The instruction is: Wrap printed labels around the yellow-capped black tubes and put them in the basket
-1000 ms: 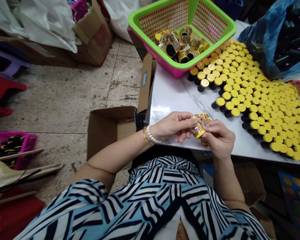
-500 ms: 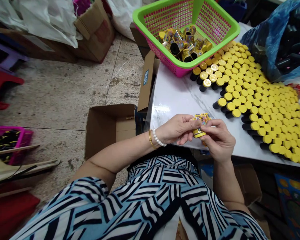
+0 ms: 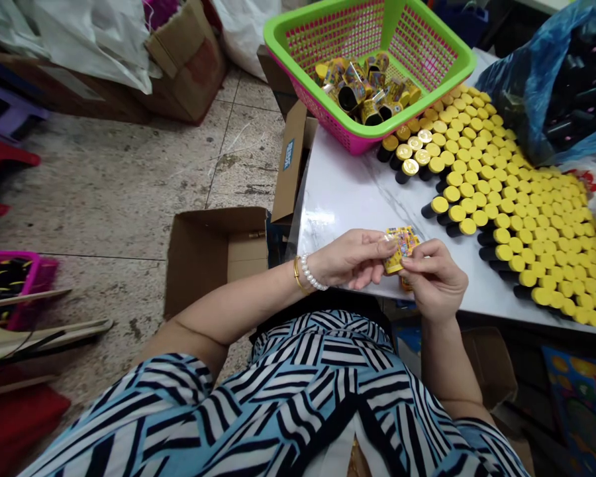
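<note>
Pinching a small printed yellow tube (image 3: 396, 250) from both sides, the left hand (image 3: 352, 260) and the right hand (image 3: 434, 281) hold it just above the white marble worktop (image 3: 347, 199). The left hand's fingers curl closed around its upper side, while the right hand's thumb and forefinger press against it, the other fingers folded in. A second printed piece (image 3: 406, 284) shows just below, partly hidden by the right hand, so its shape cannot be told. A white pearl bracelet (image 3: 310, 273) and a gold bangle (image 3: 297, 274) circle the left wrist. Farther along the worktop, black tubes with yellow caps (image 3: 506, 199) stand packed close together. Beside them, a pink mesh basket with a bright green rim (image 3: 298, 53) holds a heap of printed tubes (image 3: 367, 89). A blue plastic bag of black tubes (image 3: 541, 86) sits at the far corner, and an open cardboard box (image 3: 208, 265) stands on the tiled floor (image 3: 114, 185) near the worktop's edge.
</note>
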The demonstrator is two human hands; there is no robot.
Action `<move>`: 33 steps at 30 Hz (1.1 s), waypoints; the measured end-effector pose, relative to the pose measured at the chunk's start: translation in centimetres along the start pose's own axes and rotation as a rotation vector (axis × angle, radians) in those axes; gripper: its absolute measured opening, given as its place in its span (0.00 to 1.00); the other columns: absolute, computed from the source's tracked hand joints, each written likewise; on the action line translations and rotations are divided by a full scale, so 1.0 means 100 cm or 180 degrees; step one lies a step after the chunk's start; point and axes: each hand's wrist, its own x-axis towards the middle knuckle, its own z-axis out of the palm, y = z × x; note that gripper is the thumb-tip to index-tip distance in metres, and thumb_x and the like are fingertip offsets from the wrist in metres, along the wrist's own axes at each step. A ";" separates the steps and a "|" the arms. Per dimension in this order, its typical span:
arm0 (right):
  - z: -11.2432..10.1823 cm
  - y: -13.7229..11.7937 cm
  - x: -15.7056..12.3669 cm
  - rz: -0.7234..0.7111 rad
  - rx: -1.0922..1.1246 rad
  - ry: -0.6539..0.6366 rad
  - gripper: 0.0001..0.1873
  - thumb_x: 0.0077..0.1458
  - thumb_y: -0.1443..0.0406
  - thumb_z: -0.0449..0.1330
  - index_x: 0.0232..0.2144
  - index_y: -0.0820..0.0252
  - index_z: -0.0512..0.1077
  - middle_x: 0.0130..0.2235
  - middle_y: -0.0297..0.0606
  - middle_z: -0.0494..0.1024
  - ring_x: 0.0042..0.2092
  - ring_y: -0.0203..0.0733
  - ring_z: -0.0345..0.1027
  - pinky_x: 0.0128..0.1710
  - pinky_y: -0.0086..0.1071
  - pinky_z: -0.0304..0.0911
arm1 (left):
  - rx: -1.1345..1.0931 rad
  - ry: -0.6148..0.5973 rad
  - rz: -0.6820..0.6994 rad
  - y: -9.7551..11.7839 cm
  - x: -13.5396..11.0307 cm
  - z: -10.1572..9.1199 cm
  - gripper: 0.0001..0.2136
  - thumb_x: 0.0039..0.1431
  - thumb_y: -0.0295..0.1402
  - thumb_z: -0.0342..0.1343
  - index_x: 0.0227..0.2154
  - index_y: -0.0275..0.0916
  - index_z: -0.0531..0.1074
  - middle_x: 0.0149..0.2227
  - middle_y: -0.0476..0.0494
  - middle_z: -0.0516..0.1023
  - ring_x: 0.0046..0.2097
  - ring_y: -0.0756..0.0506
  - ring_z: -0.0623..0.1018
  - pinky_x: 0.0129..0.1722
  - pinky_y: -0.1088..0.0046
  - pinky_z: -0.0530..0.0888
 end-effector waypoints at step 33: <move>-0.054 0.047 0.062 -0.1074 -0.2635 0.0793 0.09 0.59 0.66 0.67 0.42 0.51 0.82 0.50 0.43 0.79 0.61 0.56 0.68 0.63 0.58 0.66 | 0.4950 0.1338 0.1737 0.022 0.057 -0.014 0.09 0.61 0.39 0.66 0.38 0.38 0.81 0.35 0.44 0.79 0.33 0.48 0.74 0.33 0.71 0.66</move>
